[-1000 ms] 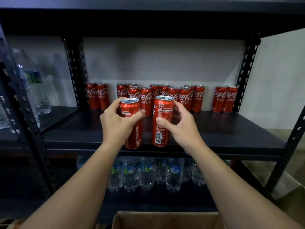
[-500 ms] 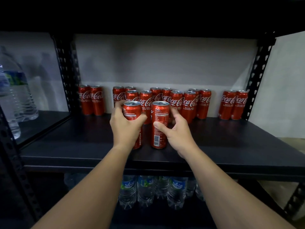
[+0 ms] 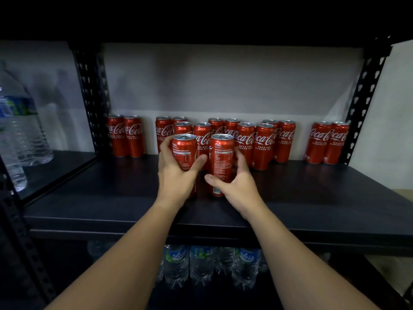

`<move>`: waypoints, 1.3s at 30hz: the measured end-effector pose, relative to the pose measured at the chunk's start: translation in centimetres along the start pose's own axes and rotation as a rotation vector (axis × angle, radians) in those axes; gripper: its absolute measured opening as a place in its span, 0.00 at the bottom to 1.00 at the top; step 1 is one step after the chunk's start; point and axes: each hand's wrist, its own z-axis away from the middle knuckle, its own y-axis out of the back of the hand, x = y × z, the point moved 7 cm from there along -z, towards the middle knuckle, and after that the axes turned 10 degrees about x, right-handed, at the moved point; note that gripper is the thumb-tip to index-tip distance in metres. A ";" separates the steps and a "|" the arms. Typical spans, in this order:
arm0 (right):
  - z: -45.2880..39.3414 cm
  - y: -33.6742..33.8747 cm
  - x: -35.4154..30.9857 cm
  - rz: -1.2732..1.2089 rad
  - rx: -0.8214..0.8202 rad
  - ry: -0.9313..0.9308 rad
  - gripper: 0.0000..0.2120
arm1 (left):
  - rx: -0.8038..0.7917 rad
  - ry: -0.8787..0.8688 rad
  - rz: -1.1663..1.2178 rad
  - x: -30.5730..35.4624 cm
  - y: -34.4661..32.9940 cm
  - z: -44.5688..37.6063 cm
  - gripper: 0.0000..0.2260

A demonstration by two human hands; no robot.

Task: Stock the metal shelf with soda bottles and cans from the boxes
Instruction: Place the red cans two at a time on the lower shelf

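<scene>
Two cans held upright on the metal shelf (image 3: 312, 211)

The left hand (image 3: 176, 177) wraps its curled fingers round the left can (image 3: 184, 151); the right hand (image 3: 237, 186) grips the right can (image 3: 221, 162) likewise — both stand side by side on the dark board, just in front of the can row (image 3: 263, 144) along the back wall. Water bottles (image 3: 210, 265) stand on the shelf below.

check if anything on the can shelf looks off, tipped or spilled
Nothing spilled or tipped. The two cans held by the left hand and right hand show their small-print backs, while the shelved cans face logo-out.
</scene>
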 end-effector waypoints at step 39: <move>0.5 0.0 -1.0 0.271 -0.005 0.081 0.53 | -0.034 0.116 -0.038 -1.8 2.1 0.5 0.38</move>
